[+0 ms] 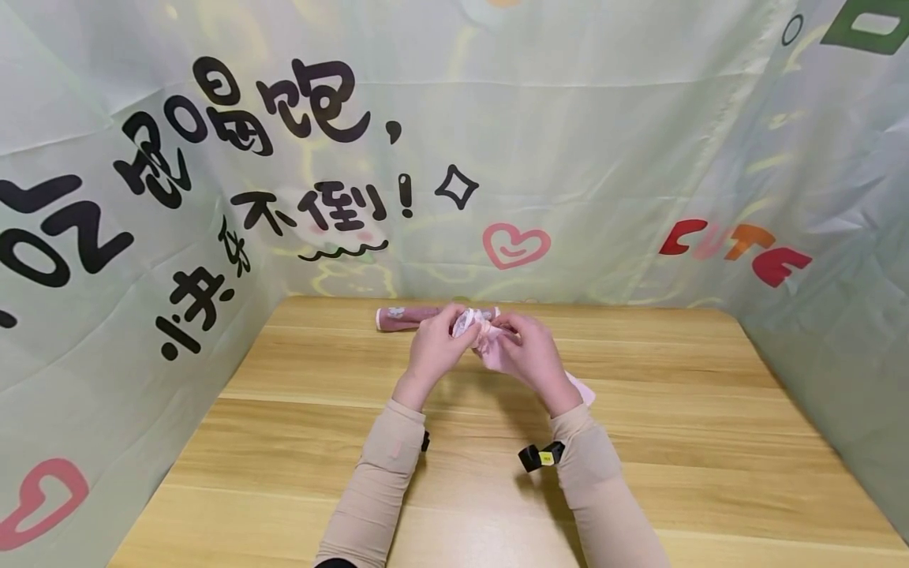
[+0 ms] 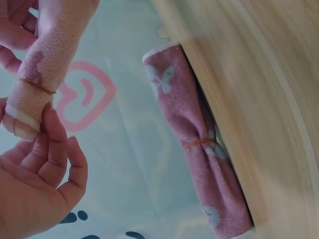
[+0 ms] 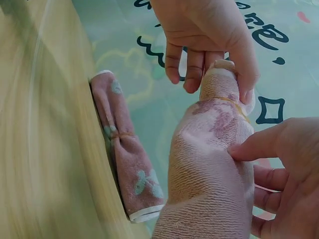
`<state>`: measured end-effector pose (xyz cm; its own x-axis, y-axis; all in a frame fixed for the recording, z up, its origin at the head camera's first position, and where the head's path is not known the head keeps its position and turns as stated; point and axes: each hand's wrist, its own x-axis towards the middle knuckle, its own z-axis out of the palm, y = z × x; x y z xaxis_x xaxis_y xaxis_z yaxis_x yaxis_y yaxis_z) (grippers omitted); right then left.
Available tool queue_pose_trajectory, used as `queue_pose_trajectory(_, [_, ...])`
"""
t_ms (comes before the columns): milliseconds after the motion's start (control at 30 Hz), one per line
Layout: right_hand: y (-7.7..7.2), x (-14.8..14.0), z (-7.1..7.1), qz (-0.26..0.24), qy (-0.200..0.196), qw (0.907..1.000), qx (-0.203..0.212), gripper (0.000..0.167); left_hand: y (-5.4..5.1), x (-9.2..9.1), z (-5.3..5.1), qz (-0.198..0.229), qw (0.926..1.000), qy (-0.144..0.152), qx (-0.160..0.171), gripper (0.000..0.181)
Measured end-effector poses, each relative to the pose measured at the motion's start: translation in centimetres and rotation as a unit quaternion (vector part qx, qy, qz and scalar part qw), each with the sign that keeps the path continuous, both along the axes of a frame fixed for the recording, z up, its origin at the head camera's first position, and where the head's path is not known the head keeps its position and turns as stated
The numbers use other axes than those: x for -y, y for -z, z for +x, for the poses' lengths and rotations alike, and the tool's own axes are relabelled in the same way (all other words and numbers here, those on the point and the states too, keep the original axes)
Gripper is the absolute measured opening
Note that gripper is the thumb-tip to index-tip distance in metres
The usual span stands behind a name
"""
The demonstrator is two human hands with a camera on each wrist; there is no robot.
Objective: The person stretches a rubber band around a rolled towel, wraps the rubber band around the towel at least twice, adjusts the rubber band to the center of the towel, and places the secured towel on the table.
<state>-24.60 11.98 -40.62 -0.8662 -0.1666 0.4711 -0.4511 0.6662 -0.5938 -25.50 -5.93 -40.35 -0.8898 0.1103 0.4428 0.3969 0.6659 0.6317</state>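
Observation:
A light pink towel is held above the table between both hands; in the right wrist view the towel has an elastic band round it near one end. The left hand pinches that banded end, its fingers curled at the rim in the left wrist view, where the left hand lies below the band. The right hand grips the towel on the other side of the band, thumb or finger against the cloth; the right hand partly hides behind it.
A darker pink rolled towel with pale butterfly shapes, banded round its middle, lies near the back edge of the wooden table. Printed cloth hangs behind and at both sides.

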Motion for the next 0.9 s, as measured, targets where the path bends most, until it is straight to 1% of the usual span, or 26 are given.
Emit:
queue_pose_trajectory(100, [0.11,0.3,0.02,-0.009,0.003,0.9999,-0.009,0.011,0.07,0.11,-0.11,0.006,0.9999,-0.002,0.01,0.028])
queue_pose_trajectory(167, [0.18,0.47,0.04,-0.023,0.002,0.9995,-0.022,0.011,0.08,0.16,-0.19,0.013,0.9998,-0.001,0.015,0.028])
queue_pose_trajectory(267, [0.37,0.7,-0.03,-0.035,-0.014,0.9974,-0.061,0.015,0.07,0.22,-0.27,0.021,0.9995,0.004,0.021,0.028])
queue_pose_trajectory(400, [0.68,0.88,-0.28,-0.026,-0.048,0.9907,-0.125,0.014,-0.08,0.23,-0.27,0.03,0.999,0.015,0.031,0.028])
queue_pose_trajectory(467, [0.79,0.85,-0.35,-0.022,-0.061,0.9877,-0.142,0.013,-0.14,0.19,-0.24,0.035,0.9985,0.019,0.038,0.028])
queue_pose_trajectory(633, [0.75,0.53,-0.34,-0.006,-0.07,0.9881,-0.137,0.014,-0.29,0.07,-0.13,0.044,0.9975,0.025,0.049,0.029])
queue_pose_trajectory(700, [0.71,0.41,-0.35,0.013,-0.067,0.9888,-0.133,0.015,-0.29,0.01,-0.13,0.042,0.9974,0.026,0.052,0.029])
queue_pose_trajectory(900, [0.71,0.23,-0.37,0.066,-0.067,0.9866,-0.133,0.011,-0.07,-0.11,-0.22,0.021,0.9981,0.023,0.052,0.029])
